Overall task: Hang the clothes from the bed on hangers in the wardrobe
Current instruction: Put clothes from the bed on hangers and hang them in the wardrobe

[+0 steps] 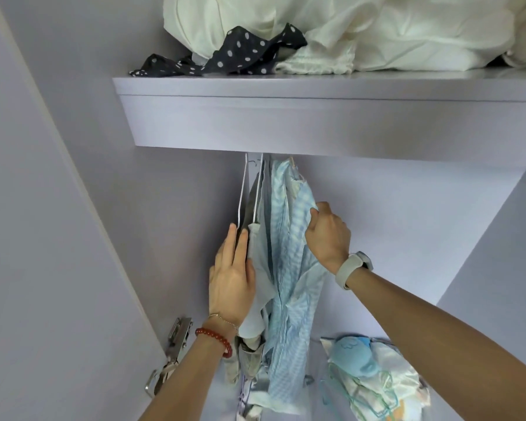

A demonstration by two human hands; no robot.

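Observation:
A light blue checked garment hangs inside the lilac wardrobe, below the shelf. My right hand grips its shoulder fabric near the top. Beside it on the left hang a pale blue garment and white hangers. My left hand lies flat against these with straight fingers. The rail itself is hidden behind the shelf's front.
White bedding and a dark polka-dot cloth lie on the upper shelf. On the wardrobe floor at the lower right sits a pile with a blue soft toy and blue hangers. The open door's metal hinge is at the lower left.

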